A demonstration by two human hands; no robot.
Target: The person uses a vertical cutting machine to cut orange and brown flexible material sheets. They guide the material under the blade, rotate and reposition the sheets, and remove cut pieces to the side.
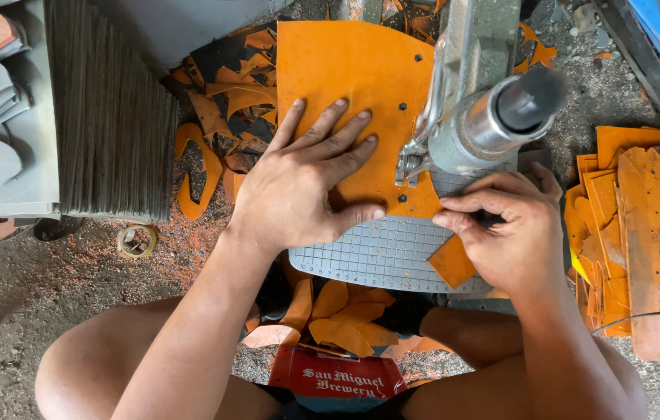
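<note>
A large orange sheet (353,78) lies across the grey gridded base (376,253) of a metal punch press (474,117). My left hand (302,183) presses flat on the sheet, fingers spread, just left of the punch head. My right hand (512,229) pinches the sheet's near right edge beside the punch, fingers closed on it. Small dark holes dot the sheet near the punch. An orange corner (453,264) of the sheet sticks out over the grid below my right fingers.
Orange offcuts (229,117) litter the ground at the back left. A stack of orange sheets (641,233) lies at the right. A grey ribbed block (112,117) stands on the left. More scraps (345,315) and a red crate (336,379) sit between my knees.
</note>
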